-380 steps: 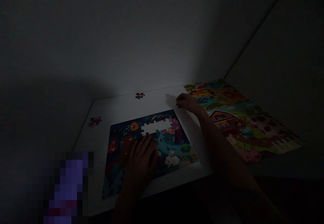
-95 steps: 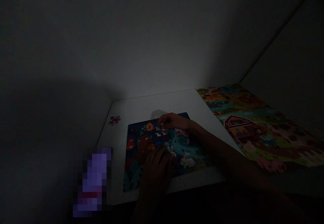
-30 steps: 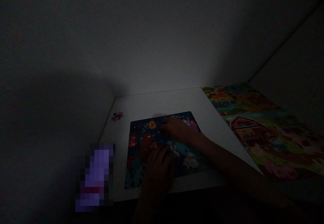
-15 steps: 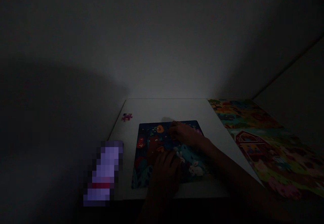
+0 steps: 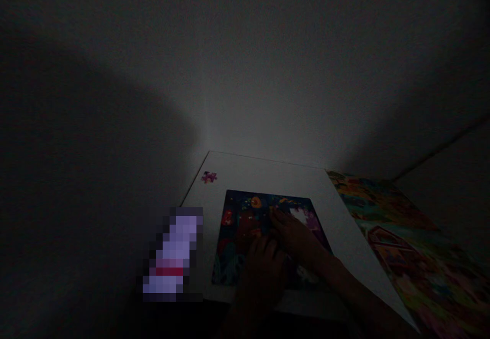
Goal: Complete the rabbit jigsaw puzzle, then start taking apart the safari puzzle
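A dark, nearly finished jigsaw puzzle [image 5: 237, 257] with a bear and rabbits lies on the white table. Near its upper right, a white gap [image 5: 298, 216] shows beside purple pieces. My right hand [image 5: 294, 234] rests on the puzzle's upper middle, fingers stretched out together and pressing on the pieces. Just below and left of it, my left hand [image 5: 266, 257] lies on the puzzle with its fingers slightly bent and apart. Neither hand shows anything held. At the table's far left corner lies a loose purple jigsaw piece [image 5: 209, 177].
The white table [image 5: 268, 170] stands against a wall. Along its right side lie colourful farm pictures [image 5: 398, 252], one with a red barn. A pixelated, bright purple object [image 5: 176, 252] stands at the left edge. The room is very dim.
My right hand has come down from the puzzle's top edge and flattened on it, uncovering the white gap. My left hand stays on the puzzle. The view has tilted and shifted.
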The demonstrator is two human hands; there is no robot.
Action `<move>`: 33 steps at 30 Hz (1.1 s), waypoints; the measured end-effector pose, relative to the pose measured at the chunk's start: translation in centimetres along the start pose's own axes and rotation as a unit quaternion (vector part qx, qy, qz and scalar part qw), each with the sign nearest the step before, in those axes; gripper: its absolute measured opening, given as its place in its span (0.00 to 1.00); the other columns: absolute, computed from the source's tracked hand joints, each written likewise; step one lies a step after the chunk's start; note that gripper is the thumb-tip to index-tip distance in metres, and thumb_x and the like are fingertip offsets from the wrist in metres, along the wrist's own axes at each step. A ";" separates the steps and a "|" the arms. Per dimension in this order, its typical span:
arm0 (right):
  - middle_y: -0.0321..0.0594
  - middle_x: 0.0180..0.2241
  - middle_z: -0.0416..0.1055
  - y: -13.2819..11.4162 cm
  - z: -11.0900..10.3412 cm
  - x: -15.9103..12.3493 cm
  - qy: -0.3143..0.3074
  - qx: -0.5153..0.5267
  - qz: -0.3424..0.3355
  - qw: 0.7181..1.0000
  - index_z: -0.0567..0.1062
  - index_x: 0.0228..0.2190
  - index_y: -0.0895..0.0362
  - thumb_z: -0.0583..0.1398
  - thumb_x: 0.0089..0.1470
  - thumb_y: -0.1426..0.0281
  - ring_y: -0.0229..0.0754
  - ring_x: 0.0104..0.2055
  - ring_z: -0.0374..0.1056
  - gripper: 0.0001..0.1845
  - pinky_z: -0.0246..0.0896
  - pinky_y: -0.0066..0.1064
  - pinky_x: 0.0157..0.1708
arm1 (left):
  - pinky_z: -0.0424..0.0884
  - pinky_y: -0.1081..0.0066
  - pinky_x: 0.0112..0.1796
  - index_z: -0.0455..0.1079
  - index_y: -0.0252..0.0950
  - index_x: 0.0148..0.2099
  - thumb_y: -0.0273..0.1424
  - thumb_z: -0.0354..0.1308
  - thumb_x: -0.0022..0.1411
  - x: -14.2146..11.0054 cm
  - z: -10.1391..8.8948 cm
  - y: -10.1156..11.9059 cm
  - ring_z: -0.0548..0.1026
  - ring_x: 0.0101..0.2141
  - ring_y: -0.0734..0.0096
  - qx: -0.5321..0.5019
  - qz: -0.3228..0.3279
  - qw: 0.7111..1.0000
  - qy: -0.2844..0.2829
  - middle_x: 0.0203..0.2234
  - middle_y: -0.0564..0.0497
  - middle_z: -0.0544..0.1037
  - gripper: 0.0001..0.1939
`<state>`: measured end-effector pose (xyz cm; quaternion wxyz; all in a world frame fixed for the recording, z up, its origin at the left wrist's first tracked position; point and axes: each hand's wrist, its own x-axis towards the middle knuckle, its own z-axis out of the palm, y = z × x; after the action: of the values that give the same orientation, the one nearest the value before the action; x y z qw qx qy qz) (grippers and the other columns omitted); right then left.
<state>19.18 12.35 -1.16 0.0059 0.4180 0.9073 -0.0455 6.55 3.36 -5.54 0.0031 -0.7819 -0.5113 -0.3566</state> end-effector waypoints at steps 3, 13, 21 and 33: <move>0.56 0.61 0.64 0.0 -0.2 -0.7 0.005 0.002 -0.009 1.000 0.72 0.55 0.60 0.53 0.60 0.77 0.51 0.60 0.66 0.22 0.64 0.44 0.58 | 0.71 0.57 0.52 0.71 0.38 0.46 0.28 0.54 0.63 -0.1 0.2 0.0 0.73 0.48 0.61 0.005 -0.006 1.000 0.000 0.43 0.47 0.77 0.09; 0.49 0.38 0.79 -3.2 -3.6 9.1 -0.034 0.037 0.084 0.995 0.80 0.36 0.57 0.50 0.66 0.65 0.47 0.41 0.75 0.19 0.64 0.31 0.38 | 0.70 0.56 0.53 0.73 0.38 0.44 0.33 0.57 0.63 -0.4 0.5 -0.2 0.73 0.48 0.59 0.024 0.006 1.000 -0.013 0.47 0.48 0.77 0.08; 0.53 0.54 0.67 -7.6 -0.3 20.5 0.055 0.145 0.082 0.985 0.69 0.55 0.57 0.54 0.63 0.56 0.49 0.52 0.70 0.24 0.63 0.37 0.50 | 0.70 0.50 0.55 0.66 0.32 0.62 0.32 0.53 0.65 -1.0 2.0 -1.1 0.71 0.54 0.52 0.023 0.018 0.999 0.022 0.51 0.38 0.76 0.24; 0.44 0.40 0.70 -5.5 0.7 24.0 0.079 0.302 0.144 0.939 0.71 0.37 0.57 0.70 0.44 0.62 0.44 0.41 0.70 0.21 0.63 0.31 0.36 | 0.67 0.51 0.58 0.61 0.39 0.66 0.35 0.50 0.68 -1.3 3.5 -1.5 0.66 0.60 0.54 0.016 -0.005 1.000 -0.022 0.61 0.44 0.68 0.25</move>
<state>-0.62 26.96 -2.60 -0.1855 0.5288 0.7783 -0.2832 6.96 4.29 -9.42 0.0025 -0.7871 -0.5205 -0.3309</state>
